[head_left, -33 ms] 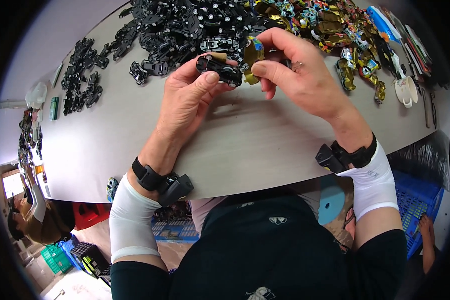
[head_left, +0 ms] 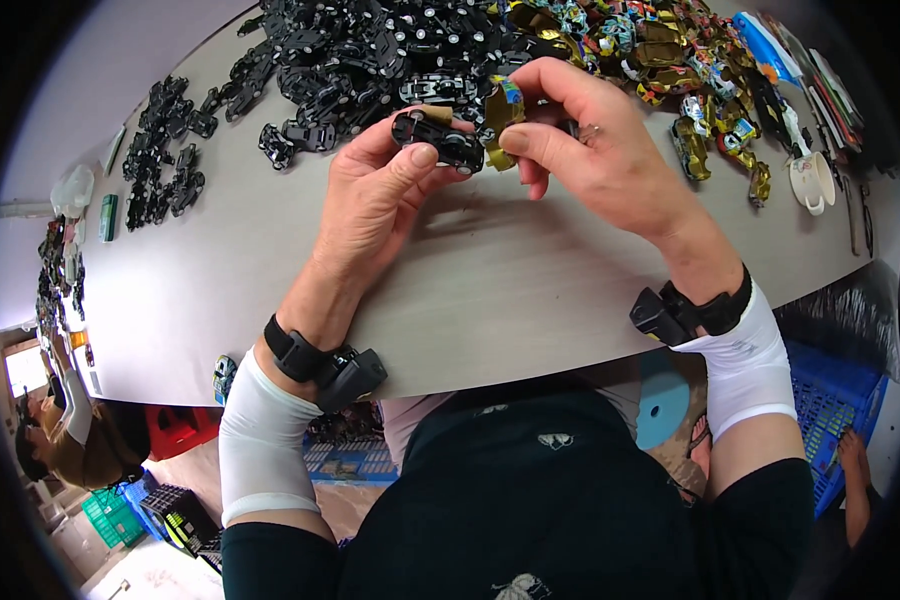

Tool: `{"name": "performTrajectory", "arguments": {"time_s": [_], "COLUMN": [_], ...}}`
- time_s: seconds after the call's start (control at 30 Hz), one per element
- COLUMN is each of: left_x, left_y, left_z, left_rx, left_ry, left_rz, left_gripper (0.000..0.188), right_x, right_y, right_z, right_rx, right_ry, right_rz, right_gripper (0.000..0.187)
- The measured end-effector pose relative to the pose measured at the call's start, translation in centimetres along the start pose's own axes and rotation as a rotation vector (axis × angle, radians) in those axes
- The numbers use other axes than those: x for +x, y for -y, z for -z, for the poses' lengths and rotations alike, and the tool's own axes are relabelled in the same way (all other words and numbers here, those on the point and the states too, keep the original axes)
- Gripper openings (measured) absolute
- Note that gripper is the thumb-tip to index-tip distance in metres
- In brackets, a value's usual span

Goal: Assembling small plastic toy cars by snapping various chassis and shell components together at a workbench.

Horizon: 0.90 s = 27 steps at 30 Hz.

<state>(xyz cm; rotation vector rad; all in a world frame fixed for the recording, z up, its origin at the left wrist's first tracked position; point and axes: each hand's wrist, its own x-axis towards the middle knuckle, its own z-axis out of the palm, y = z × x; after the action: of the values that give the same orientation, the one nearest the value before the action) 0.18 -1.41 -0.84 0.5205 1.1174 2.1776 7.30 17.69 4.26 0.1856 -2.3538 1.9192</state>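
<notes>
The counter lies open from centre to near edge, black car bases heaped beyond. The left hand and right hand hover apart, a white cup far right. The left grips a black chassis; the right, a gold shell just beside it, shifted slightly leftward since the earlier frame.
</notes>
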Motion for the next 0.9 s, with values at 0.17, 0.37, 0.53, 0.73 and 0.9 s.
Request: {"name": "performTrajectory", "arguments": {"time_s": [0.17, 0.37, 0.53, 0.73, 0.9], "left_x": [-0.1, -0.1, -0.1, -0.4, -0.4], "left_y": [0.1, 0.1, 0.2, 0.2, 0.6], "left_z": [0.1, 0.1, 0.2, -0.3, -0.5], "left_rx": [0.012, 0.027, 0.037, 0.071, 0.305], "left_ry": [-0.034, -0.059, -0.068, -0.085, -0.108], "left_rz": [-0.010, 0.003, 0.004, -0.019, -0.056], "left_gripper": [0.029, 0.029, 0.030, 0.033, 0.036], "right_x": [0.1, 0.4, 0.5, 0.8, 1.0], "right_y": [-0.4, -0.8, -1.0, -1.8, -1.7], "right_z": [-0.4, -0.5, -0.9, -1.3, -1.8], "right_rx": [-0.058, -0.070, -0.055, -0.412, -0.500], "right_ry": [-0.053, -0.065, -0.061, -0.049, 0.018], "right_rz": [0.051, 0.043, 0.039, 0.332, 0.473], "right_gripper": [0.018, 0.018, 0.019, 0.021, 0.019]}}
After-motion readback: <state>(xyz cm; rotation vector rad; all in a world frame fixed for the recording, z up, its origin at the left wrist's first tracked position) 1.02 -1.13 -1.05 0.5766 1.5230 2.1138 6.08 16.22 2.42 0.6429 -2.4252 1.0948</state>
